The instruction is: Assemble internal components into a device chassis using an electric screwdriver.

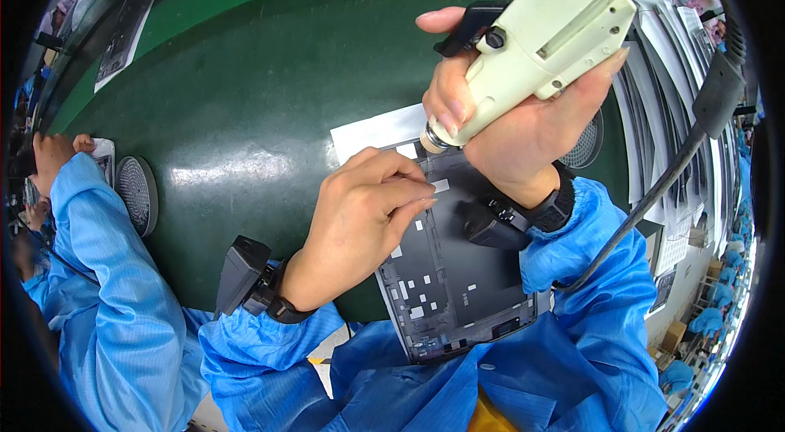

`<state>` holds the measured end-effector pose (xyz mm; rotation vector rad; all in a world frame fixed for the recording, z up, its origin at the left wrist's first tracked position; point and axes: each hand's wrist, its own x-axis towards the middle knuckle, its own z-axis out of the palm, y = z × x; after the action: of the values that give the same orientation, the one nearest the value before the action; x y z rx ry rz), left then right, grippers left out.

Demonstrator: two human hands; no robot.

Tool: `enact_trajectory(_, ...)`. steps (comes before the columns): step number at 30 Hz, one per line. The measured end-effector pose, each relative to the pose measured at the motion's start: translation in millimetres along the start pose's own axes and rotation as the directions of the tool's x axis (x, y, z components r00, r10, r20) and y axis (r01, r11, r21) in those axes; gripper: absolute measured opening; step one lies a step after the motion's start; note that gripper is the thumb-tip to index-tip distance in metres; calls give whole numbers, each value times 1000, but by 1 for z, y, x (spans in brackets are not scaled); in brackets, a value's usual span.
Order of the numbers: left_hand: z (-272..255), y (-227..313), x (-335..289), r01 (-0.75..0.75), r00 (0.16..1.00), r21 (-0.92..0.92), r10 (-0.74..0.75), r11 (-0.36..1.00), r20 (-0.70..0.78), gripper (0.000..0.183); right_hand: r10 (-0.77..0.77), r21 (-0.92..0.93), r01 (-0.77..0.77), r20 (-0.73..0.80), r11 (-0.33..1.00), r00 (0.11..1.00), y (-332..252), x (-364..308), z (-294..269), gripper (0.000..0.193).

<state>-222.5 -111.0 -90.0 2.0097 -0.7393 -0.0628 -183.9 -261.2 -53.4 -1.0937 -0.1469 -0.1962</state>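
In my right hand is a cream air gun with a black lever and a metal nozzle. The fingers wrap round its body, and the nozzle points down at the far end of a dark, flat device housing. My left hand is over the housing's left edge, thumb and fingertips pinched beside a small white label. Whatever the pinch holds, if anything, is hidden. Several small white pads dot the housing. Its near end reaches my blue smock, and a white sheet shows beyond its far end.
A green work table lies beneath. Round grey perforated discs flank the work area. Thin panels are stacked at right, where a thick dark cable hangs past my arm. Another person's sleeve reaches in at left.
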Motion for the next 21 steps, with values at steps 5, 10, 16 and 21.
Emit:
enact_trajectory(5, -1, 0, 2, 8, 1000, -6, -8, 1000, 7, 13, -120, 11, 120, 137, 993, 983, 2, -1, -1, 119)
enact_trajectory(10, 1, 1, 4, -15, 1000, 8, 14, 1000, 8, 11, 66, 64, -72, 82, 995, 994, -2, -7, 0, 113)
enact_trajectory(16, -4, 1, 5, -16, 996, -25, 18, 1000, 85, 15, 40, -24, -34, 292, 999, 955, -2, -5, -6, 100)
enact_trajectory(21, -24, 5, 18, -37, 997, -89, 42, 995, 60, 24, 60, -127, -17, 345, 992, 937, -4, -10, -10, 103)
